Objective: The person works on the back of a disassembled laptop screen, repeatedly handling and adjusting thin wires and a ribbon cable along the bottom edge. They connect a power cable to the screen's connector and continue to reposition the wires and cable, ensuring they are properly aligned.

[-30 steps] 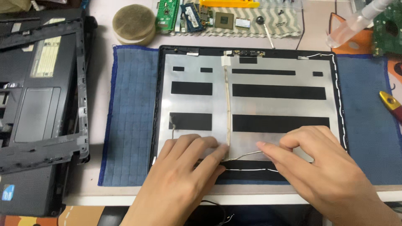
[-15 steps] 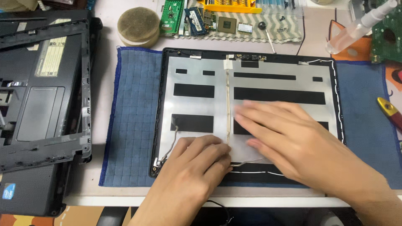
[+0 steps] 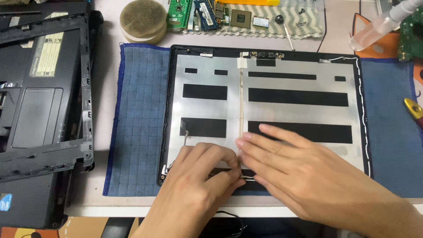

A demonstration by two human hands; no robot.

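Two hands met at the lid's [image 3: 264,110] lower edge: your left hand [image 3: 198,185] had its fingers pinched on a thin cable [image 3: 246,177], your right hand [image 3: 304,176] lay flat, fingers apart (cable apparently only partly routed, upper runs already seated).

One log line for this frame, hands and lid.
left hand: pinching thin cable | right hand: flat on laptop lid back cover | cover on blue cloth
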